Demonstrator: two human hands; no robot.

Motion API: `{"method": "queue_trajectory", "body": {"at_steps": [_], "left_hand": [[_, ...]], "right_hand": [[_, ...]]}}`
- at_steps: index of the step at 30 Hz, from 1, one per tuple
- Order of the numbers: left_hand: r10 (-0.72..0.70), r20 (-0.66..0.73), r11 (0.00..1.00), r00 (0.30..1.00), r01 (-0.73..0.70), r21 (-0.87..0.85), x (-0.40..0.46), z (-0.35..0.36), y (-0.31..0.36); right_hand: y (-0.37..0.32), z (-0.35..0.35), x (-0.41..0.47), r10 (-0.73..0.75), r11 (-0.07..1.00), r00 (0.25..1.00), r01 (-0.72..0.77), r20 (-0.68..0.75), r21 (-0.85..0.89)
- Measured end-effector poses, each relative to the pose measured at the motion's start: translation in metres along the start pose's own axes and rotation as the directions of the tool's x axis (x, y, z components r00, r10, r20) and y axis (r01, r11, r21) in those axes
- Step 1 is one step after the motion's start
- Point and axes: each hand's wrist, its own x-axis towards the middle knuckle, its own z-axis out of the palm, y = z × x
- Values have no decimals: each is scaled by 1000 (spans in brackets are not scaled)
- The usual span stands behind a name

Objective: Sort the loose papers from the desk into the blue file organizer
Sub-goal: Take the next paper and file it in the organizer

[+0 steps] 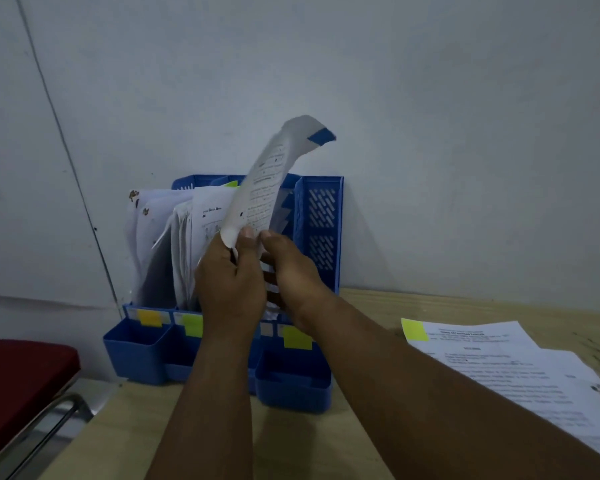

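Note:
A blue file organizer (321, 216) stands on the desk against the wall, with yellow and green sticky labels on its front slots. Its left compartments hold upright papers (160, 237). A printed sheet with a blue tab at its top corner (267, 188) stands curled above the organizer's middle. My left hand (231, 282) and my right hand (291, 275) both pinch its lower edge, thumbs on the front. The sheet's bottom is hidden behind my hands. Loose printed papers (520, 375), the top one with a yellow-green tab, lie on the desk at the right.
The wooden desk (125, 438) runs from the bottom centre to the right. A red-cushioned chair with a metal frame (18, 386) stands at the lower left beside the desk. A pale wall rises close behind the organizer.

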Motion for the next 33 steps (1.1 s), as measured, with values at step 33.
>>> {"method": "queue_trajectory", "body": {"at_steps": [33], "left_hand": [[9,179,886,984,-91,456,8,-23,-10]], "right_hand": [[-4,-8,1,-367,866,919,279,-147,-415]]}}
